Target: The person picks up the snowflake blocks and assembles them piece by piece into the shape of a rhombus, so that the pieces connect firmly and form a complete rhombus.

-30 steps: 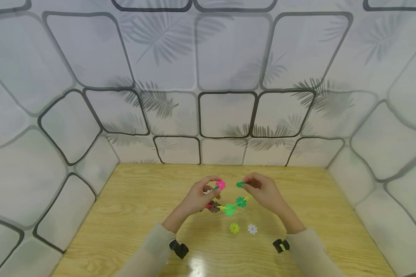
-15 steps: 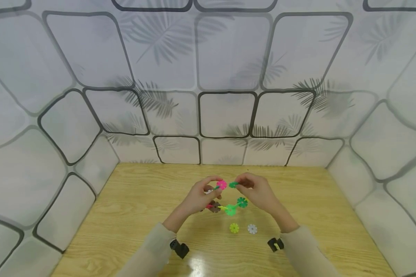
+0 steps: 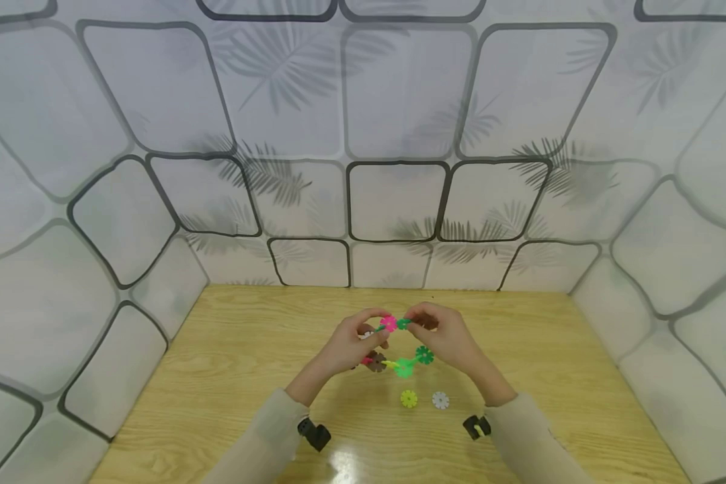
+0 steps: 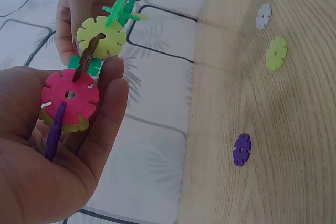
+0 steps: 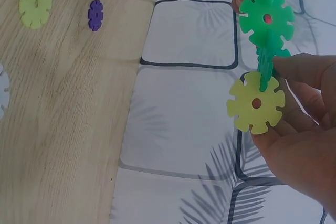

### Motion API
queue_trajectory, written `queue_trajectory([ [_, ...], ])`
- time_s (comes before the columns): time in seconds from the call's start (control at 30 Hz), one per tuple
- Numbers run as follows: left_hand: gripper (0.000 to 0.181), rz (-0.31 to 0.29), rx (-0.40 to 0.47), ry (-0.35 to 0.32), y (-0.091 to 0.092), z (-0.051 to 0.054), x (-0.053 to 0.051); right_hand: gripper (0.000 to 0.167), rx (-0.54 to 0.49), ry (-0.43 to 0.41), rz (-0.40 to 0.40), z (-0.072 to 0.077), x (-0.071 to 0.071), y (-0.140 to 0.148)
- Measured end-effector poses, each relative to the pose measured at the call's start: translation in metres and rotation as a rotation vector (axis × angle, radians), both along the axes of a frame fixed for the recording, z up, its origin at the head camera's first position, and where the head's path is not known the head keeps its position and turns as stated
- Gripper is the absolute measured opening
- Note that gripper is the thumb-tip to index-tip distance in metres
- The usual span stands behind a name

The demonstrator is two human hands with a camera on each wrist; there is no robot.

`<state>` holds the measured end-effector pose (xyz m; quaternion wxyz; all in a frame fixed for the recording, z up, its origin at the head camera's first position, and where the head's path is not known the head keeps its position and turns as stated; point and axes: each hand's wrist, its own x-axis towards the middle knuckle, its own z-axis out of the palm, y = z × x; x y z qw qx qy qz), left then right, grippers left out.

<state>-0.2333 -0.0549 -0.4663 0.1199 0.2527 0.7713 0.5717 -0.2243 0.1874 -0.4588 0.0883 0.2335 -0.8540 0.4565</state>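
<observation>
The left hand (image 3: pixel 349 341) pinches a pink notched disc (image 3: pixel 388 324) between thumb and fingers. Opposite it, the right hand (image 3: pixel 446 334) pinches a green disc (image 3: pixel 402 324) that meets the pink one's edge; whether they are joined I cannot tell. Linked discs hang below in a curved chain: a brown disc (image 3: pixel 376 362), a light green disc (image 3: pixel 404 368) and a darker green disc (image 3: pixel 424 355). In the left wrist view a pink disc (image 4: pixel 70 97) and a purple disc (image 4: pixel 54 135) lie over the left palm. A yellow disc (image 5: pixel 256 103) shows beside the right fingers.
On the wooden table (image 3: pixel 248 403) lie a yellow-green disc (image 3: pixel 409 399) and a white disc (image 3: pixel 440 400), nearer the person than the chain. A purple disc (image 4: pixel 242 149) lies on it too. Patterned fabric walls (image 3: pixel 393 202) stand behind and at both sides.
The right hand has moved left with its green disc, closing the gap to the pink disc. The left hand has stayed nearly in place, and the hanging chain has shifted very slightly.
</observation>
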Motion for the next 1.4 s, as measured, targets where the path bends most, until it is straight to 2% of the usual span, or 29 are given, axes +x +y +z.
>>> queue_trajectory([
  [0.23, 0.042, 0.001, -0.005, -0.008, 0.001, 0.003, 0.002, 0.011, -0.025, -0.007, 0.014, 0.001, 0.001, -0.003],
  [0.43, 0.046, 0.01, -0.011, -0.005, 0.001, 0.004, 0.005, 0.012, -0.013, 0.006, -0.004, 0.0, 0.001, -0.006],
  [0.6, 0.047, 0.023, -0.018, -0.016, 0.0, 0.003, 0.007, 0.014, -0.007, 0.019, -0.009, 0.0, 0.003, -0.009],
  [0.83, 0.048, 0.014, -0.021, 0.018, -0.004, -0.002, 0.005, 0.013, 0.015, 0.028, -0.013, 0.0, 0.003, -0.013],
  [1.03, 0.049, 0.015, -0.015, 0.021, -0.004, -0.003, 0.004, 0.014, 0.032, 0.053, -0.013, -0.006, 0.001, -0.016],
  [1.27, 0.042, -0.005, 0.057, -0.07, 0.001, -0.005, 0.006, 0.016, -0.008, 0.041, -0.021, -0.002, 0.003, -0.016],
  [1.4, 0.038, 0.009, 0.072, -0.09, 0.003, -0.007, 0.006, 0.015, -0.006, 0.041, -0.016, -0.003, 0.001, -0.016],
])
